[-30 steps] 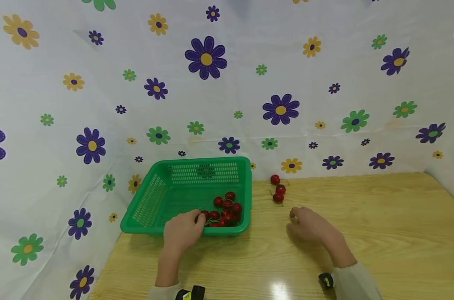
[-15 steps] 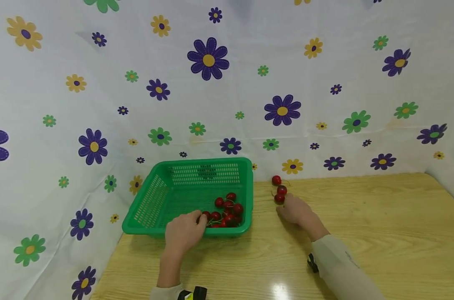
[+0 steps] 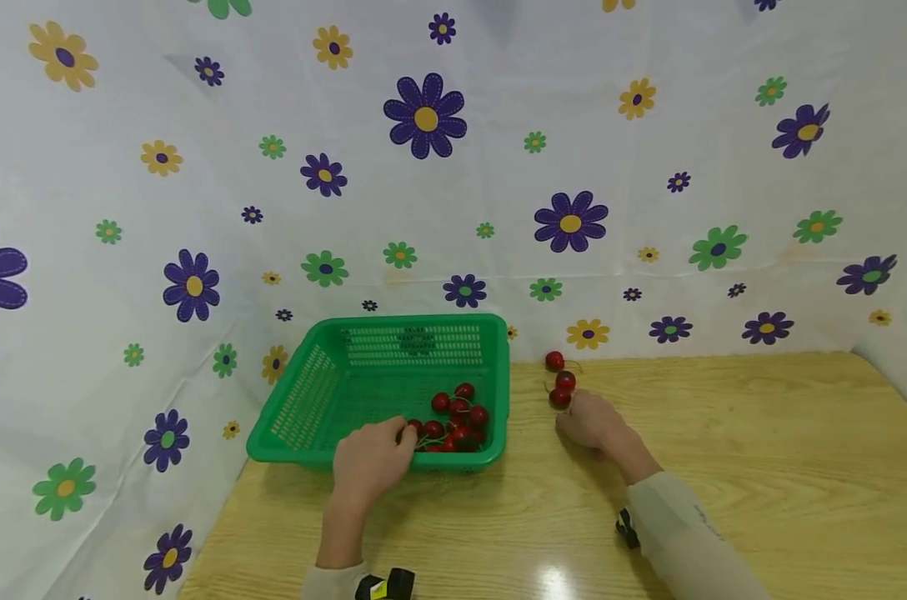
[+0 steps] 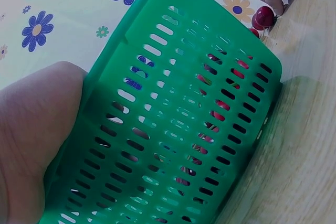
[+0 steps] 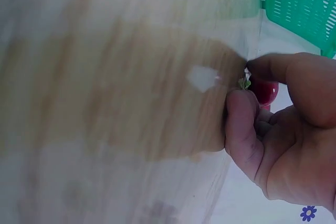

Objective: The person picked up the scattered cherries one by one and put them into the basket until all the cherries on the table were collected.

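Observation:
My left hand grips the near rim of a green plastic basket, fingers over the edge. Its palm side lies against the basket wall in the left wrist view. Red cherries with green stems are heaped in the basket's near right corner. On the table, right of the basket, three more cherries lie in a short row. My right hand is low at the nearest cherry. In the right wrist view, its thumb and forefinger bracket a green stem end; I cannot tell whether they pinch it.
The wooden table extends to the right and front. A white cloth printed with flowers hangs behind and to the left. The other two loose cherries are the middle one and the farthest one, near the cloth.
My right hand has moved forward and left to the nearest loose cherry, then stayed almost still there. My left hand keeps its grip on the basket. The view has shifted slightly.

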A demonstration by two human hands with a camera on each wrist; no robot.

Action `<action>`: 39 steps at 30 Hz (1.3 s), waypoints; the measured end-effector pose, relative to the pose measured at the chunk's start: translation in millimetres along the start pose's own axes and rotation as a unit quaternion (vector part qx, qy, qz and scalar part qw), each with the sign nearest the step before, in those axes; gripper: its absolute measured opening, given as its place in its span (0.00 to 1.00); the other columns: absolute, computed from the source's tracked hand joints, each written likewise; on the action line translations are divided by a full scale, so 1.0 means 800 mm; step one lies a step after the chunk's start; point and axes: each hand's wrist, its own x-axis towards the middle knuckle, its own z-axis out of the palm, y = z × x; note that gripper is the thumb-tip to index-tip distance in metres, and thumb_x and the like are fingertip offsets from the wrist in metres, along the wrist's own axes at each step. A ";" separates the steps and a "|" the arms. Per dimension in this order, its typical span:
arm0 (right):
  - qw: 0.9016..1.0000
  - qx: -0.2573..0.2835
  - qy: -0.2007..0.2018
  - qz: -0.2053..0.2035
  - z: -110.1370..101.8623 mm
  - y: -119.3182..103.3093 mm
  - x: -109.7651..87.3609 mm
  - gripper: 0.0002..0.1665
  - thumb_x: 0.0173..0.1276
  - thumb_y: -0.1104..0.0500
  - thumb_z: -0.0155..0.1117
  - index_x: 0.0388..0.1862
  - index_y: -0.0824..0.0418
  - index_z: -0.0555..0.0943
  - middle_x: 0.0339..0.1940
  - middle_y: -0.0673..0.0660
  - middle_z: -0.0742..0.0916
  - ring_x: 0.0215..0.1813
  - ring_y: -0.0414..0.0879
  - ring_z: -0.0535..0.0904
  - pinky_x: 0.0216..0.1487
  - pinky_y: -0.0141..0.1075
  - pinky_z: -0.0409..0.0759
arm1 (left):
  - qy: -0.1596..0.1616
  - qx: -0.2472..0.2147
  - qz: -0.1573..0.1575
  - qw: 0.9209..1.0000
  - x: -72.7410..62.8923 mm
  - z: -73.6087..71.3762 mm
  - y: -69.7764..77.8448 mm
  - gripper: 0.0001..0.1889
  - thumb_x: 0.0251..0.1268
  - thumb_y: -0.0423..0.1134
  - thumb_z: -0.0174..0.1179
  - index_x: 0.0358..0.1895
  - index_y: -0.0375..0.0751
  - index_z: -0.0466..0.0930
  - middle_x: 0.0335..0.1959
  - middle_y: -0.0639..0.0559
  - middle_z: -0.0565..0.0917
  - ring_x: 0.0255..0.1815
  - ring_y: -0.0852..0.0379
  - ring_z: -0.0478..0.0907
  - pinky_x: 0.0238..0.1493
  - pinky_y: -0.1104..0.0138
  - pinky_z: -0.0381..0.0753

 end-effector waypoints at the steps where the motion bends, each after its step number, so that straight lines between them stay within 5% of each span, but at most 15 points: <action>1: 1.000 0.000 0.004 0.001 0.001 -0.001 0.001 0.09 0.66 0.60 0.57 0.30 0.65 0.72 0.18 0.53 0.72 0.18 0.43 0.68 0.18 0.31 0.64 | 0.000 0.000 0.000 1.000 0.000 0.000 0.000 0.19 0.74 0.45 0.48 0.20 0.50 0.67 0.12 0.55 0.64 0.13 0.55 0.62 0.19 0.63 0.58; 9: 0.999 -0.023 0.019 0.039 0.007 -0.009 0.005 0.16 0.75 0.59 0.51 0.44 0.74 0.73 0.26 0.60 0.77 0.22 0.48 0.74 0.20 0.34 0.70 | 0.005 -0.002 0.009 1.000 -0.001 0.002 -0.002 0.19 0.75 0.45 0.48 0.20 0.51 0.68 0.12 0.56 0.65 0.13 0.56 0.63 0.19 0.63 0.60; 13: 0.998 -0.024 0.010 0.059 0.010 -0.010 0.007 0.09 0.72 0.64 0.48 0.35 0.69 0.74 0.25 0.59 0.78 0.21 0.47 0.75 0.17 0.32 0.70 | 0.003 -0.002 0.011 1.000 -0.001 0.003 -0.004 0.19 0.74 0.45 0.47 0.20 0.51 0.68 0.12 0.56 0.65 0.13 0.56 0.63 0.19 0.63 0.60; 19: 0.998 -0.013 0.026 0.061 0.013 -0.008 0.010 0.12 0.70 0.66 0.46 0.26 0.62 0.73 0.24 0.58 0.78 0.22 0.48 0.75 0.18 0.32 0.71 | 0.006 -0.005 0.004 1.000 -0.001 0.003 -0.005 0.20 0.74 0.45 0.47 0.19 0.50 0.66 0.12 0.56 0.63 0.13 0.56 0.61 0.19 0.64 0.58; 26: 0.998 0.008 0.027 0.056 0.011 -0.002 0.008 0.11 0.67 0.68 0.47 0.25 0.64 0.73 0.22 0.57 0.77 0.20 0.45 0.71 0.17 0.31 0.68 | 0.007 -0.010 0.010 1.000 0.000 0.003 -0.005 0.20 0.75 0.45 0.47 0.18 0.51 0.65 0.12 0.56 0.63 0.13 0.56 0.60 0.19 0.64 0.57; 33: 0.998 0.047 0.041 0.017 0.010 0.009 0.006 0.08 0.70 0.68 0.43 0.34 0.72 0.69 0.20 0.56 0.73 0.16 0.43 0.68 0.14 0.28 0.66 | 0.002 -0.006 0.004 1.000 0.001 0.004 -0.005 0.19 0.75 0.46 0.47 0.19 0.51 0.67 0.12 0.56 0.66 0.13 0.56 0.64 0.20 0.62 0.61; 39: 0.992 0.117 0.045 -0.009 0.005 0.014 -0.001 0.23 0.75 0.65 0.38 0.16 0.56 0.61 0.13 0.49 0.65 0.14 0.39 0.61 0.17 0.28 0.62 | 0.002 -0.007 0.008 1.000 0.001 0.002 -0.004 0.19 0.75 0.46 0.47 0.20 0.51 0.68 0.12 0.56 0.66 0.13 0.56 0.64 0.20 0.63 0.61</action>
